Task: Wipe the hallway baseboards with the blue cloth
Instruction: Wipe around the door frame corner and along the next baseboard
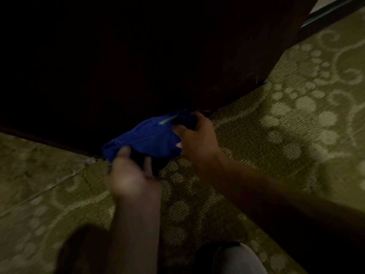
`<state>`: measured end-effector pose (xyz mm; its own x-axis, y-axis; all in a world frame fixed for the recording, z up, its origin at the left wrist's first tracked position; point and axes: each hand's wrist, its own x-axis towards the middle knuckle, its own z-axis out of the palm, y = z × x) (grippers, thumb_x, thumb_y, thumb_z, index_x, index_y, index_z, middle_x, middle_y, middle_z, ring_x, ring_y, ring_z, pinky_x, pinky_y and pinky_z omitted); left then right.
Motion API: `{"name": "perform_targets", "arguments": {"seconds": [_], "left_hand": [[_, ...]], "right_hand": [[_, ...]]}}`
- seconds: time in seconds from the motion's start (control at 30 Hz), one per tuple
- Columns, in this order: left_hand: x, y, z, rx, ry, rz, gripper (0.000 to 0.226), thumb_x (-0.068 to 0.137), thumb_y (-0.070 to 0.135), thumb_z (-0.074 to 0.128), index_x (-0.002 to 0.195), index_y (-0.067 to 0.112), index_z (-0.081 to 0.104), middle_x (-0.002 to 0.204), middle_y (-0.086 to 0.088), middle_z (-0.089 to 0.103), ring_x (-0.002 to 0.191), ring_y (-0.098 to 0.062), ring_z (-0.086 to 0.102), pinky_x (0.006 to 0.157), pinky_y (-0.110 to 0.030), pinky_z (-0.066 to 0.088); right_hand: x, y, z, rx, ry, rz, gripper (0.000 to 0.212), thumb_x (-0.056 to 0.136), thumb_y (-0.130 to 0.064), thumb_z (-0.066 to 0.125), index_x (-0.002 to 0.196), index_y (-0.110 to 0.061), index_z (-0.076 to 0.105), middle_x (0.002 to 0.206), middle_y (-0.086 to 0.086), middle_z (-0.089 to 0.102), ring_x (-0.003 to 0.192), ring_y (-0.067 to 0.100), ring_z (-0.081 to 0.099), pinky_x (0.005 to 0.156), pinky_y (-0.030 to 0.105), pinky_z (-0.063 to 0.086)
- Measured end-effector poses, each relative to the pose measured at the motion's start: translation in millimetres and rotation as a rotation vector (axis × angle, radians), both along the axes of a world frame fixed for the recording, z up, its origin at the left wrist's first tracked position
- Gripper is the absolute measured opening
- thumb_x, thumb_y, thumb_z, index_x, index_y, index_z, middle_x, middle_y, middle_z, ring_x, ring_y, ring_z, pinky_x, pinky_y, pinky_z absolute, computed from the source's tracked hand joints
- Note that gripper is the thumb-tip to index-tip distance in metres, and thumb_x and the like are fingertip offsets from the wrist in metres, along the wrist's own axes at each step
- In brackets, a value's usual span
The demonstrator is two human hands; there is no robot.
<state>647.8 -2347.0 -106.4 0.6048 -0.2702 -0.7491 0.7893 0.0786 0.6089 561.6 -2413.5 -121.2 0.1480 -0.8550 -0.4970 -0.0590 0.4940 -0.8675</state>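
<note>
I see both hands gripping the blue cloth (150, 138) low at the foot of a dark wooden panel (138, 56). My left hand (131, 175) pinches the cloth's near-left edge, thumb on top; it is blurred. My right hand (197, 138) curls around the far-right end, fingers tucked into the fabric. Under and around both hands lies a patterned olive carpet (286, 115). Near my right forearm, at the bottom edge, a pale knee (239, 260) shows.

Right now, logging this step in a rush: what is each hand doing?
Left hand: holds the near-left end of the blue cloth, thumb on top.
Right hand: grips the cloth's far-right end, fingers curled round it.
</note>
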Motion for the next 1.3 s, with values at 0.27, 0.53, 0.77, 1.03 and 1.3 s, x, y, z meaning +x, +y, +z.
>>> {"name": "perform_targets", "arguments": {"seconds": [0.27, 0.53, 0.77, 1.03, 1.3], "left_hand": [[-9.3, -2.4, 13.9, -0.154, 0.009, -0.073, 0.033, 0.092, 0.011, 0.062, 0.125, 0.013, 0.058, 0.121, -0.011, 0.065, 0.102, -0.023, 0.069, 0.084, -0.038, 0.060], [-23.9, -15.5, 3.7, -0.078, -0.005, -0.197, 0.031, 0.092, 0.011, 0.063, 0.121, 0.017, 0.059, 0.118, -0.006, 0.068, 0.101, -0.021, 0.068, 0.079, -0.032, 0.059], [-31.0, -18.7, 17.1, -0.064, -0.032, -0.214, 0.026, 0.092, 0.009, 0.061, 0.117, 0.018, 0.060, 0.116, -0.006, 0.068, 0.101, -0.020, 0.067, 0.085, -0.034, 0.056], [-54.2, -26.2, -14.9, 0.029, 0.074, -0.205, 0.021, 0.091, 0.012, 0.064, 0.107, 0.024, 0.061, 0.115, -0.008, 0.064, 0.098, -0.021, 0.065, 0.079, -0.036, 0.057], [-57.4, -42.2, -14.8, 0.012, 0.199, -0.126, 0.041, 0.088, 0.014, 0.067, 0.128, 0.016, 0.055, 0.121, -0.011, 0.061, 0.097, -0.021, 0.063, 0.075, -0.032, 0.056]], "right_hand": [[-7.7, -2.7, 18.3, 0.084, -0.166, -0.251, 0.021, 0.094, -0.003, 0.054, 0.105, -0.020, 0.060, 0.104, 0.004, 0.066, 0.098, 0.022, 0.066, 0.084, 0.039, 0.057], [-15.8, -12.8, 14.5, 0.051, -0.142, -0.365, 0.026, 0.095, -0.005, 0.052, 0.111, -0.024, 0.058, 0.115, 0.003, 0.066, 0.100, 0.020, 0.066, 0.084, 0.040, 0.057], [-38.2, -36.4, 25.5, 0.312, -0.208, -0.203, 0.031, 0.098, -0.004, 0.045, 0.123, -0.019, 0.056, 0.104, 0.006, 0.064, 0.086, 0.021, 0.062, 0.078, 0.040, 0.057], [-61.2, -23.3, 1.5, 0.325, -0.430, -0.253, 0.031, 0.094, -0.011, 0.052, 0.123, -0.014, 0.061, 0.112, 0.009, 0.068, 0.090, 0.023, 0.067, 0.070, 0.031, 0.054], [-58.6, -40.1, 5.3, 0.349, -0.433, -0.274, 0.027, 0.095, -0.010, 0.052, 0.121, -0.010, 0.061, 0.112, 0.011, 0.069, 0.098, 0.024, 0.067, 0.080, 0.032, 0.055]]}}
